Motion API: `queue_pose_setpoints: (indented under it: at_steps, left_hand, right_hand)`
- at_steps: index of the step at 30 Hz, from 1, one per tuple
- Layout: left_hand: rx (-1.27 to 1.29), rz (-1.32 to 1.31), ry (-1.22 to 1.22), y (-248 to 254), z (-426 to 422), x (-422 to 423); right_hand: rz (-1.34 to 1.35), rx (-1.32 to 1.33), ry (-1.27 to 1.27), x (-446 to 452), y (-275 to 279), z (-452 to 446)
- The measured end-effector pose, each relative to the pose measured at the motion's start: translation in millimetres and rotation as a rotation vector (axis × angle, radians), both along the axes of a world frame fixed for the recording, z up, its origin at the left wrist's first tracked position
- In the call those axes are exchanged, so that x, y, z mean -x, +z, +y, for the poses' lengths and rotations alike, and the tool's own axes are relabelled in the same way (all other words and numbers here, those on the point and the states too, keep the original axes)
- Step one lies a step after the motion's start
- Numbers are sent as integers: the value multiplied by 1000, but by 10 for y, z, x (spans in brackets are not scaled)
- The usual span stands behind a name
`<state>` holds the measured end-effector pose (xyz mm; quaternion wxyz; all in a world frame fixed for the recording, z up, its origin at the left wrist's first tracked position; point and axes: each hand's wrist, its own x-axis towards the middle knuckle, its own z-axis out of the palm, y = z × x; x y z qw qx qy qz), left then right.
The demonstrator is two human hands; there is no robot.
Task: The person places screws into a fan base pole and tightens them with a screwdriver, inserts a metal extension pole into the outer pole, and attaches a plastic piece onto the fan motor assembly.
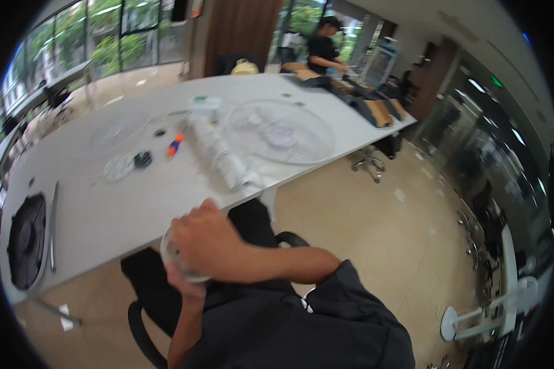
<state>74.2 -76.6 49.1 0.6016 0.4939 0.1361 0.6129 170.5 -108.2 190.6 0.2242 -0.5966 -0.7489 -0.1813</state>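
Note:
Close to my body, just off the table's near edge, both hands are on a round, pale, see-through piece (194, 278); only its rim shows, so I cannot tell its exact kind. My right hand (204, 237) lies over it with fingers curled around its far side. Below, my left hand (183, 281) grips its near left edge, partly hidden by the right hand and wrist. Beyond them on the white table (111, 215) lies a long white wrapped bundle (218, 150). An orange and blue tool (175, 145) sits left of that bundle.
A large clear round cover (320, 157) lies right of the bundle, another clear round piece (114, 131) at the left. A black round grille (28, 243) is near the left end. Chairs stand under the table edge. Another person (323, 49) works at the far end beside cardboard pieces (378, 112).

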Motion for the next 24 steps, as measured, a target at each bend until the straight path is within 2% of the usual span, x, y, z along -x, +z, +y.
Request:
queue_pose_setpoints:
  at_steps: [1, 2, 3, 4, 5, 6, 7, 12, 18, 20, 24]
  left_hand:
    - [-81, 77, 88, -102, 82, 42]
    - [88, -32, 16, -9, -1, -37]
    - [127, -70, -33, -116, 46, -12]
    - [107, 55, 4, -100, 27, 46]
    - [23, 70, 91, -74, 36, 33]
    - [171, -108, -33, 4, 37, 27]
    - [152, -103, 4, -31, 55, 27]
    - [117, -66, -83, 352, 75, 34]
    - [127, -59, -83, 326, 74, 43]
    - [131, -46, -98, 288, 79, 63]
    - [100, 43, -134, 257, 70, 112]
  right_hand:
    - [16, -12, 96, -94, -28, 60]
    - [163, 38, 208, -203, 4, 135]
    - [364, 35, 383, -327, -51, 215]
    - [498, 133, 448, -397, 59, 195]
    - [596, 216, 405, -423, 142, 144]
    - [580, 191, 405, -441, 156, 119]
    - [503, 184, 430, -478, 136, 102]
    - [521, 346, 539, -428, 47, 28]
    - [400, 187, 587, -321, 34, 4]
    - [282, 78, 457, -230, 59, -80]
    - [193, -26, 403, -138, 82, -158]
